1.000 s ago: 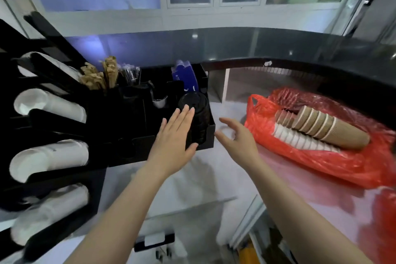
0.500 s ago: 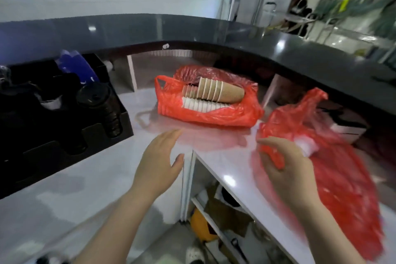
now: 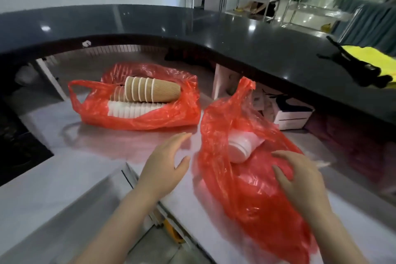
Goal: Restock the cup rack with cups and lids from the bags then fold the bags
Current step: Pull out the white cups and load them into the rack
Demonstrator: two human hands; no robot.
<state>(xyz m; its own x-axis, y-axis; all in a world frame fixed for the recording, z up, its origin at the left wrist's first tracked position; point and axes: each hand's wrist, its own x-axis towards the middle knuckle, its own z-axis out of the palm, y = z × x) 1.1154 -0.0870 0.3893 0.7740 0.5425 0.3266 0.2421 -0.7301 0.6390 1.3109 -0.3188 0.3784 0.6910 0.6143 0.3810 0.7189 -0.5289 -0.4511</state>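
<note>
Two red plastic bags lie on the white counter (image 3: 64, 178). The far bag (image 3: 167, 118) holds a stack of brown ribbed paper cups (image 3: 154, 89) and a stack of white cups (image 3: 130, 110), both lying on their sides. The near bag (image 3: 252, 195) holds white lids or cups (image 3: 242, 148) seen through its opening. My right hand (image 3: 300, 180) rests on the near bag with fingers spread and slightly bent. My left hand (image 3: 167, 163) hovers open just left of that bag, holding nothing. The cup rack is mostly out of view.
A black raised counter top (image 3: 235, 34) curves across the back. A yellow and black item (image 3: 368, 64) lies on it at the right. A white box (image 3: 293, 115) sits under the ledge. A dark edge of the rack (image 3: 19, 135) shows at the left. A gap (image 3: 171, 231) splits the white counter.
The view has swung right, away from the cup rack, toward the bags. My right hand went onto the near bag and my left hand came over beside it.
</note>
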